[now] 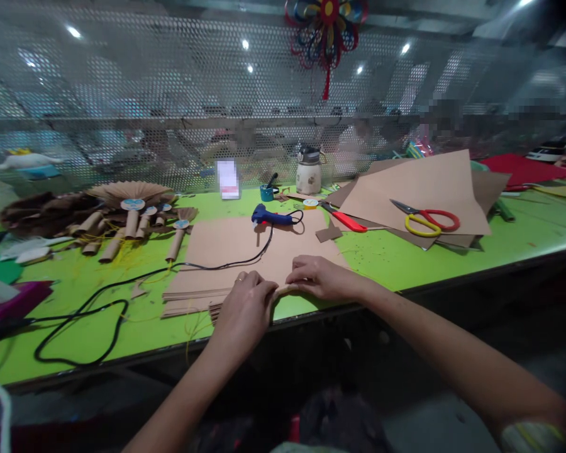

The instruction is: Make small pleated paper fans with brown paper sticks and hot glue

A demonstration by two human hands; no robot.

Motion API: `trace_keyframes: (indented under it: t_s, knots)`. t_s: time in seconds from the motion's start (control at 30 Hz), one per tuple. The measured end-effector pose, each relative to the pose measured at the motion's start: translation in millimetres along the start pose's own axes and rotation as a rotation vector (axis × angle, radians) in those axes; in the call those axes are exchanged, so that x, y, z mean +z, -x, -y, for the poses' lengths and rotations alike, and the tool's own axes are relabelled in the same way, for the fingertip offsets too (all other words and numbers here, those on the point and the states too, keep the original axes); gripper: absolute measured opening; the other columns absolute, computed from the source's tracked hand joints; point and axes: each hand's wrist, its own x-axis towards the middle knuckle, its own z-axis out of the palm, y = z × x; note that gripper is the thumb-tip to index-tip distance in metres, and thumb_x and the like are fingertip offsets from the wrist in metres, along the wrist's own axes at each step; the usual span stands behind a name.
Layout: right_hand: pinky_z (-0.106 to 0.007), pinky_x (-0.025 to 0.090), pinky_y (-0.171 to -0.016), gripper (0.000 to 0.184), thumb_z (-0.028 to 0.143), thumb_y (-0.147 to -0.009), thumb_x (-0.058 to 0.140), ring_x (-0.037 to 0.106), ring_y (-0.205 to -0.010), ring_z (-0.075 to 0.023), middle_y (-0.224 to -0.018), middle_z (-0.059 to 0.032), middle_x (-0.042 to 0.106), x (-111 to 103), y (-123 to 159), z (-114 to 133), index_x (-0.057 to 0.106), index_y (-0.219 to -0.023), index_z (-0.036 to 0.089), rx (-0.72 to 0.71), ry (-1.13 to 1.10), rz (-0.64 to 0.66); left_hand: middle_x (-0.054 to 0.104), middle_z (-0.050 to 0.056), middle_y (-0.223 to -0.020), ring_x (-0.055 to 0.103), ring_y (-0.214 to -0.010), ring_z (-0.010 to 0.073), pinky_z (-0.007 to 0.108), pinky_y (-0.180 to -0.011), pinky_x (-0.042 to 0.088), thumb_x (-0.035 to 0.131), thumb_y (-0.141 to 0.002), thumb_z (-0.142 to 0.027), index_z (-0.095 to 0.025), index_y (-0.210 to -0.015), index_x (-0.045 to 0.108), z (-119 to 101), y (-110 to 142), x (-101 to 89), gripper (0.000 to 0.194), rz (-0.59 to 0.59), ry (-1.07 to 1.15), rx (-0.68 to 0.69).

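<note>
My left hand and my right hand pinch a narrow folded or rolled piece of brown paper between them, low over the table's front edge. The fingers of both hands are closed on it, and part of it is hidden by them. Under and behind my hands lies a stack of brown paper sheets. Pleated paper pokes out beside my left hand. On the stack rests a blue glue gun, its black cord trailing left. A small brown paper scrap sits beyond my right hand.
Several paper fans with tube handles lie at the left, near a purple box. To the right, scissors rest on large brown sheets, beside a red-handled tool. A bottle and phone stand behind.
</note>
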Motion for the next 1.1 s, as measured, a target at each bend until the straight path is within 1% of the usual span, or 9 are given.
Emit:
trace_keyframes:
  t_s: [0.1,0.2,0.33,0.5,0.67,0.73,0.83,0.93,1.1]
  knots:
    - [-0.027,0.044,-0.073,0.02,0.02,-0.096,0.056,0.057,-0.082,-0.018,-0.084,-0.0069,0.06,0,-1,0,0.073,-0.102,0.012,-0.01,0.007,0.012,0.061,0.011,-0.091,0.051,-0.092,0.0267,0.038,-0.079,0.043,0.05,-0.095,-0.029,-0.017,-0.097,0.074,1,0,0.9,0.027,-0.026,0.011,0.013]
    - [-0.026,0.042,-0.071,0.021,0.021,-0.096,0.055,0.057,-0.08,-0.0172,-0.084,-0.006,0.058,0,0,1,0.074,-0.101,0.015,0.004,0.015,0.021,0.062,0.011,-0.089,0.052,-0.09,0.0258,0.037,-0.078,0.043,0.048,-0.096,-0.029,-0.017,-0.096,0.074,2,-1,0.4,0.028,-0.006,0.002,0.031]
    - [-0.025,0.038,-0.065,0.021,0.022,-0.097,0.054,0.054,-0.075,-0.0157,-0.086,-0.0052,0.056,2,3,0,0.074,-0.103,0.018,0.039,0.106,0.013,0.063,0.009,-0.088,0.055,-0.089,0.0245,0.035,-0.077,0.044,0.048,-0.096,-0.027,-0.018,-0.096,0.073,4,-2,-0.7,0.027,-0.003,-0.002,0.039]
    - [-0.025,0.035,-0.062,0.024,0.026,-0.099,0.05,0.051,-0.074,-0.0161,-0.088,-0.0056,0.055,4,5,-2,0.071,-0.11,0.02,0.008,0.231,0.002,0.065,0.009,-0.09,0.056,-0.088,0.0237,0.035,-0.076,0.044,0.051,-0.094,-0.023,-0.016,-0.101,0.069,4,1,1.4,0.021,-0.083,0.025,0.025]
    - [-0.032,0.04,-0.072,0.029,0.031,-0.101,0.044,0.048,-0.084,-0.0216,-0.09,-0.01,0.057,9,5,1,0.069,-0.105,0.016,-0.066,0.352,-0.048,0.063,0.008,-0.084,0.055,-0.083,0.0225,0.034,-0.073,0.045,0.052,-0.093,-0.02,-0.018,-0.093,0.072,7,1,4.6,0.02,-0.119,0.049,0.09]
    - [-0.034,0.041,-0.076,0.029,0.029,-0.101,0.043,0.046,-0.087,-0.0229,-0.091,-0.0116,0.057,13,6,2,0.067,-0.105,0.014,-0.101,0.348,-0.102,0.063,0.008,-0.084,0.055,-0.082,0.0221,0.033,-0.073,0.045,0.052,-0.093,-0.02,-0.017,-0.092,0.073,8,0,5.4,0.021,-0.133,0.045,0.106]
    - [-0.033,0.042,-0.075,0.027,0.025,-0.101,0.043,0.046,-0.086,-0.0224,-0.089,-0.0115,0.058,17,7,1,0.066,-0.104,0.012,-0.121,0.302,-0.153,0.063,0.008,-0.083,0.055,-0.081,0.0218,0.033,-0.072,0.045,0.052,-0.093,-0.02,-0.017,-0.09,0.073,9,0,6.8,0.022,-0.144,0.031,0.129]
    - [-0.033,0.042,-0.073,0.027,0.024,-0.1,0.045,0.047,-0.084,-0.022,-0.085,-0.0106,0.057,19,8,-3,0.068,-0.094,0.013,-0.134,0.287,-0.144,0.062,0.008,-0.084,0.056,-0.081,0.022,0.033,-0.073,0.045,0.051,-0.094,-0.021,-0.016,-0.092,0.072,11,0,8.5,0.022,-0.154,0.042,0.147]
    - [-0.031,0.042,-0.071,0.027,0.028,-0.1,0.047,0.051,-0.082,-0.0206,-0.084,-0.0098,0.058,15,6,-6,0.07,-0.095,0.013,-0.103,0.212,-0.103,0.063,0.008,-0.086,0.056,-0.084,0.0216,0.033,-0.074,0.046,0.052,-0.094,-0.023,-0.016,-0.092,0.071,15,1,10.7,0.019,-0.158,0.12,0.146]
